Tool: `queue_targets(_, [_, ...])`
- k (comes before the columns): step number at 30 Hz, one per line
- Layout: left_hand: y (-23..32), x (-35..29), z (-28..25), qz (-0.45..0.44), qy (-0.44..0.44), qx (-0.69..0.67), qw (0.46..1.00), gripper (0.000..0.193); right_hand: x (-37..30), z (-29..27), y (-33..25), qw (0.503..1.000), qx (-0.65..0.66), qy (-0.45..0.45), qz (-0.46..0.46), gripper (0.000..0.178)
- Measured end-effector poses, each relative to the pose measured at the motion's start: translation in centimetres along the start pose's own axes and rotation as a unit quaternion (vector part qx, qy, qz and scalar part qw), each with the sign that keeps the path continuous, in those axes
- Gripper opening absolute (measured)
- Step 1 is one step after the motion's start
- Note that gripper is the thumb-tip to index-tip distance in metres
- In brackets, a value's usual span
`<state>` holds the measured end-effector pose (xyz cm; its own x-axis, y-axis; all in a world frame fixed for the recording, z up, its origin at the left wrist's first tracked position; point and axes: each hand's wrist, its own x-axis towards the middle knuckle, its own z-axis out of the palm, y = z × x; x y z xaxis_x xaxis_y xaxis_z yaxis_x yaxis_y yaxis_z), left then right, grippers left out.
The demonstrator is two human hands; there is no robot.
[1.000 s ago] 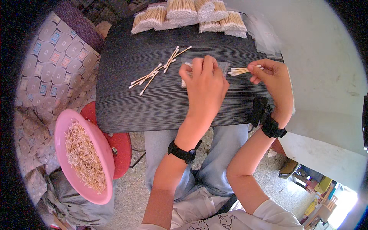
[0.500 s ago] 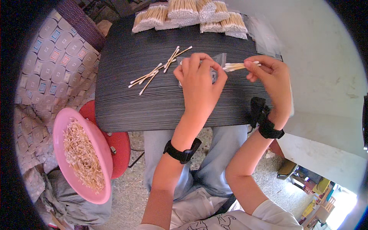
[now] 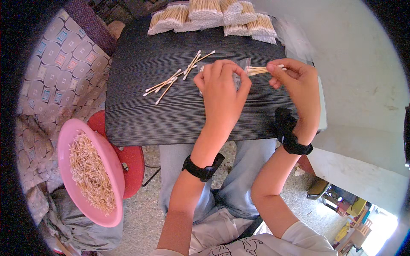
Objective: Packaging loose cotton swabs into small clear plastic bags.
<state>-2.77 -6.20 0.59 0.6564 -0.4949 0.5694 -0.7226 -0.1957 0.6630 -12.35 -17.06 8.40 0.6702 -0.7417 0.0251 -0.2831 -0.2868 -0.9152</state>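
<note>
Over the middle of the dark table (image 3: 162,123), my left hand (image 3: 223,91) pinches a clear plastic bag (image 3: 247,63), covering most of it. A small bunch of cotton swabs (image 3: 259,70) is held by my right hand (image 3: 299,79) between thumb and fingers. The bunch's left tips are at the mouth of the bag; how far they reach inside is hard to see. Several loose cotton swabs (image 3: 165,87) lie on the table left of my left hand, some of them crossing each other.
Filled bags of cotton swabs (image 3: 205,12) are piled along the far edge. Beside them lie empty clear bags (image 3: 294,40). A pink basin (image 3: 118,179) full of swabs rests on a red stool (image 3: 136,170) at the left. A pale wall (image 3: 363,77) stands to the right.
My right hand has moved slightly left with its cotton swabs, bringing their tips to the bag's mouth. My left hand stays in place on the bag.
</note>
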Motion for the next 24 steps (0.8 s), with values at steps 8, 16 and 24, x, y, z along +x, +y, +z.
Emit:
queue_targets(8, [-0.1,-0.1,0.0,-0.002,0.005,0.025,1.000,0.013,0.4,1.3,0.4,1.000,0.026,0.015,-0.002,0.017])
queue_targets(16, [-0.3,0.0,-0.2,-0.029,-0.001,0.005,1.000,0.014,0.8,2.9,0.4,0.998,-0.010,0.061,-0.012,0.017])
queue_targets(24, [-0.5,0.3,0.0,-0.032,0.077,-0.057,0.995,0.010,1.1,4.3,0.5,0.998,-0.001,0.056,-0.027,0.016])
